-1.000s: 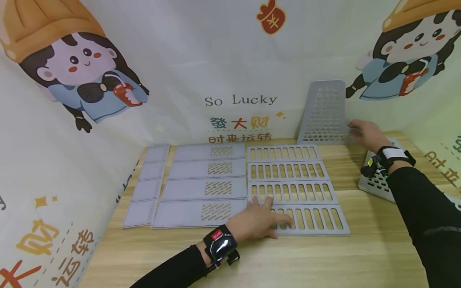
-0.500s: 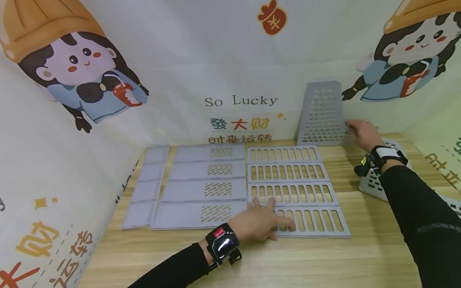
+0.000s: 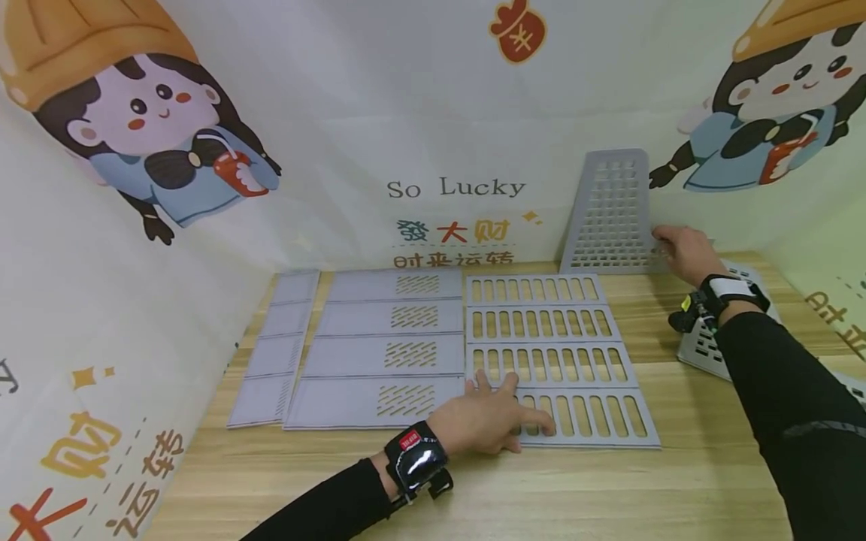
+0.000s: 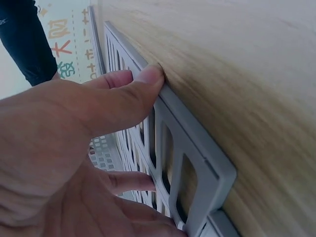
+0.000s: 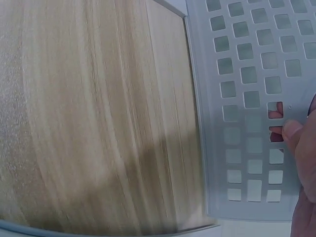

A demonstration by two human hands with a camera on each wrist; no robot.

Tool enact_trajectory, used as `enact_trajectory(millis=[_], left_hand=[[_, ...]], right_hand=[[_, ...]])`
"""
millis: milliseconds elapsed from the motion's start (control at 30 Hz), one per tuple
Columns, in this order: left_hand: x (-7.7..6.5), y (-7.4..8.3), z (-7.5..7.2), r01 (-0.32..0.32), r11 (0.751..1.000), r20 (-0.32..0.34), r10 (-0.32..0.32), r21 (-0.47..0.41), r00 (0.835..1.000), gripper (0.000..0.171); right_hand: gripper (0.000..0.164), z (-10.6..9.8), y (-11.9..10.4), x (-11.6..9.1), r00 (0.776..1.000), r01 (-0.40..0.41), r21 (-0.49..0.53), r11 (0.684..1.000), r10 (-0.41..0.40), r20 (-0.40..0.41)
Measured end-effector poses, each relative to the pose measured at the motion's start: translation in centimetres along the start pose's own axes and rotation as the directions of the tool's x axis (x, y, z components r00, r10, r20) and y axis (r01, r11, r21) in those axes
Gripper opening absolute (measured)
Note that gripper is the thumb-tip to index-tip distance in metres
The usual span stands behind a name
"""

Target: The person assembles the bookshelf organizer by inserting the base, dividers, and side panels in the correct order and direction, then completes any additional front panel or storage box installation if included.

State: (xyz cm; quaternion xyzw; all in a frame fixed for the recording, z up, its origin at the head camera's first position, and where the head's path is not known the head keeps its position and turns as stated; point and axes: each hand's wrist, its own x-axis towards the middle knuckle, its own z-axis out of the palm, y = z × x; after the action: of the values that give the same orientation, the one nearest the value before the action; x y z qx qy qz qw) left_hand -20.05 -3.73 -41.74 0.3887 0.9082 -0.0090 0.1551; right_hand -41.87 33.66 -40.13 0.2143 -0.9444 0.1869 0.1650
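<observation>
At the back right, a grey perforated panel [image 3: 612, 259] with tapering sides stands upright against the printed backdrop. My right hand [image 3: 688, 255] pinches its lower right edge. In the right wrist view, the thumb is on the near face of this panel [image 5: 217, 210], and fingertips show through its square holes from behind. My left hand [image 3: 476, 421] rests with fingers spread on the front of the slotted grey panels [image 3: 541, 344], which lie flat in several rows. In the left wrist view, the left thumb lies along the front edge of the slotted panel [image 4: 197, 143].
Left of the slotted rows lie wide grey panels [image 3: 338, 402] with slanted slits, then narrow grey panels [image 3: 260, 394]. Another perforated panel [image 3: 704, 353] lies under my right forearm, and a further perforated piece [image 3: 851, 387] shows at the right edge. Printed cloth encloses the wooden tabletop [image 3: 541, 496].
My right hand and forearm have shifted slightly left, still pinching the upright panel, whose top leaned a little left and came back. The left hand stays in place.
</observation>
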Motion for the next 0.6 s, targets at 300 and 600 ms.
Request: enact_trajectory(millis=[300, 600], left_hand=[[0.0, -0.5, -0.5, 0.047, 0.999, 0.033, -0.047, -0.023, 0.998, 0.055], [0.2, -0.5, -0.4, 0.057, 0.998, 0.044, -0.057, -0.013, 0.997, 0.052]], right_hand=[[0.019, 0.0, -1.1, 0.6, 1.0, 0.013, -0.041, 0.999, -0.012, 0.016], [0.023, -1.9, 0.9, -0.6, 0.993, -0.042, -0.11, 0.993, 0.054, 0.104]])
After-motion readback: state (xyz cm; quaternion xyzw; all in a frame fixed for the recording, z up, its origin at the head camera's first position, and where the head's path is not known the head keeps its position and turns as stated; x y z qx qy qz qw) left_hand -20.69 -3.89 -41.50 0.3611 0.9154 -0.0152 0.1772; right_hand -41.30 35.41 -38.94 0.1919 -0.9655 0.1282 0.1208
